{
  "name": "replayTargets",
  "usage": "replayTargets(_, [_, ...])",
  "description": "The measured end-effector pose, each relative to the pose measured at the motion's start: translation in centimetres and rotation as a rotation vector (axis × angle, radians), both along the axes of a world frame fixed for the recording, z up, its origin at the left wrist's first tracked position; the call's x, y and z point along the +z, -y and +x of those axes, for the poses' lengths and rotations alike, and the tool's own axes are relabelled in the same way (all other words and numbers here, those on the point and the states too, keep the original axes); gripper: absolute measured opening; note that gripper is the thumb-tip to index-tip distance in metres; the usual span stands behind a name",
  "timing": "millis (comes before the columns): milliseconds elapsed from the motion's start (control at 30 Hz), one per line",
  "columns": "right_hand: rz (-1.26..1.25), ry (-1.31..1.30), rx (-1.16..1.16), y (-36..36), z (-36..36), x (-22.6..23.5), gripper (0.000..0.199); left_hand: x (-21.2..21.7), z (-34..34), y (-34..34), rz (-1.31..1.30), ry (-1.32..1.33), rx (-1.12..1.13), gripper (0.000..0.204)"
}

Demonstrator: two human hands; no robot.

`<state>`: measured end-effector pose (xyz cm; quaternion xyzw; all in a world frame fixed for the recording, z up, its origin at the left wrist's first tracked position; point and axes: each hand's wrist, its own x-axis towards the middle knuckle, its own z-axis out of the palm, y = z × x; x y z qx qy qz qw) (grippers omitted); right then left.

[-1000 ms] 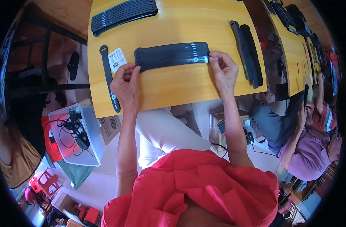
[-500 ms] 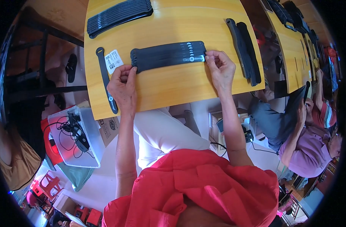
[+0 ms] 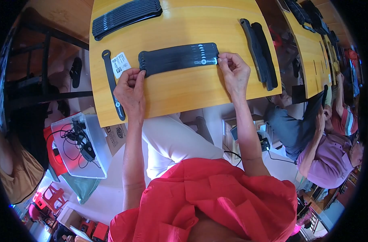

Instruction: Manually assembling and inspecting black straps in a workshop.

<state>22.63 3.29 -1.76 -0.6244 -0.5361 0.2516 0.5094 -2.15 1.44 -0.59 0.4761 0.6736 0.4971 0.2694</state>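
Fanned black cinch straps (image 3: 172, 60) held at both ends

The row lies on the wooden desk (image 3: 184, 90), at twelve o'clock from the person; the left hand (image 3: 129, 92) has its grip pinched on the nine-o'clock end; the right hand (image 3: 236, 76) pinches the three-o'clock end; a single loose strap (image 3: 110, 74) and a white label (image 3: 120, 64) lie toward nine; another fanned stack (image 3: 127, 18) sits toward eleven; two long black bundles (image 3: 265, 52) lie toward three.

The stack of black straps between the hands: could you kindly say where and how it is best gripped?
Probably at both short ends of the stack, the left hand from the left, the right hand from the right: its thin layers overlap and run side to side, so gripping one end alone might let the other fan out.
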Motion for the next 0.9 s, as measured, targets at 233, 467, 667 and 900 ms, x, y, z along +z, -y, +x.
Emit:
replayTargets(233, [0.014,-0.002,0.000,-0.01,-0.30,0.36,0.008,0.02,0.01,-0.05,0.003,-0.027,0.005,0.010])
replayTargets(467, [0.038,0.079,-0.004,-0.09,-0.39,0.45,0.008,0.09,0.12,-0.04,0.006,-0.033,0.010,0.009])
replayTargets(667, [0.073,0.112,-0.010,-0.13,-0.49,0.36,0.007,-0.19,0.04,-0.16,0.021,-0.067,0.009,0.010])
replayTargets(900, [0.055,0.123,-0.028,0.00,-0.66,0.48,0.007,-0.60,-0.20,-0.11,0.028,-0.110,0.013,0.012])
